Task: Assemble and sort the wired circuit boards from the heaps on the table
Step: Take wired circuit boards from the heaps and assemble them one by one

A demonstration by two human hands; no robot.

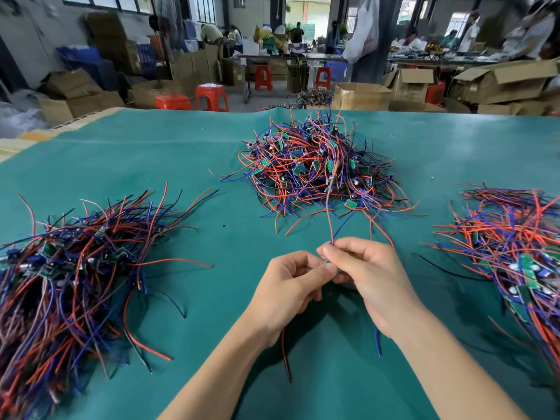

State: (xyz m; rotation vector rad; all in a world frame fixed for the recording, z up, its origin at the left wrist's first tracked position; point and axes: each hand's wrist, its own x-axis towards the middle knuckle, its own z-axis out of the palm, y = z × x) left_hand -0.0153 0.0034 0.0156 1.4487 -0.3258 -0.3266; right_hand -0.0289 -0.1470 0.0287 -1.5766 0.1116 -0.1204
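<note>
Both hands, left hand (295, 278) and right hand (368, 275), pinch one small wired board (328, 262) near the bench (194, 165) edge, while three big heaps, left (69, 256), far (318, 168) and right (515, 247), look mostly unsorted.

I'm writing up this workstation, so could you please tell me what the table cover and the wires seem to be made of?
Table cover: looks like a teal vinyl or rubbery mat, judging by its soft sheen and the creases near the far edge. Wires in the middle heap: red, blue and black, apparently plastic-insulated; they are smooth, slightly glossy and bend freely. No bare metal is visible.
</note>
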